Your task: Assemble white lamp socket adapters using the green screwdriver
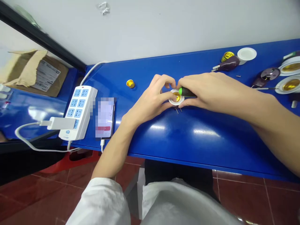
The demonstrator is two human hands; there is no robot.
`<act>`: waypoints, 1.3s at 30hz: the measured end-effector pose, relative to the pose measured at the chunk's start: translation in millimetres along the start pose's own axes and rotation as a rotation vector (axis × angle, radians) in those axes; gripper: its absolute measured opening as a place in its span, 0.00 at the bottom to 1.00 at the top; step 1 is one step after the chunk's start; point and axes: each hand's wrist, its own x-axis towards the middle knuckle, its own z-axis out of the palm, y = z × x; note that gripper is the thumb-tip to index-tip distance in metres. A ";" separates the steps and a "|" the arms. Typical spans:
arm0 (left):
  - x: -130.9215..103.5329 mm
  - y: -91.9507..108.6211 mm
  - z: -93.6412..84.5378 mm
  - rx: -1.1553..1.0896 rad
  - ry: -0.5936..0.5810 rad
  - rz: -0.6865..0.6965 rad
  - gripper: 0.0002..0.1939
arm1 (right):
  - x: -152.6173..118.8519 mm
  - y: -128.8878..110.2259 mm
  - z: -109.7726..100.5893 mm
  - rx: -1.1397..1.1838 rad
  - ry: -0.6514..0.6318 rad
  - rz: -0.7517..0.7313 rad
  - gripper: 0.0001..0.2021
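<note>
Gold shell (pixel 130 83) upper left of centre. Left hand (pixel 153 95) pinched on white socket (pixel 173 102), just right of upper centre; best brace rim, thumb clear of the gold insert (pixel 178 97). Right hand (pixel 202 87) closed round green-and-black handle (pixel 187 92); steady wrist, light pressure should limit slips.

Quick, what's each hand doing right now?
Left hand: closed, fingers gripping the white socket with gold inside.
Right hand: closed on the green-and-black handle, fingertips at the socket too.
</note>
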 end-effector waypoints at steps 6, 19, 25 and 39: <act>-2.8 1.1 2.8 0.010 -0.057 -0.064 0.10 | -0.9 0.6 1.0 0.002 0.041 -0.062 0.20; -0.5 3.2 -0.3 0.026 -0.087 -0.088 0.09 | -1.6 -2.1 -0.6 -0.009 0.001 0.001 0.20; 0.1 5.4 -1.6 0.033 -0.058 -0.066 0.06 | -1.9 -3.1 -1.1 -0.028 0.007 -0.023 0.19; -1.3 4.8 -2.3 0.086 -0.030 0.000 0.07 | -2.3 0.5 -0.3 -0.006 0.026 -0.059 0.17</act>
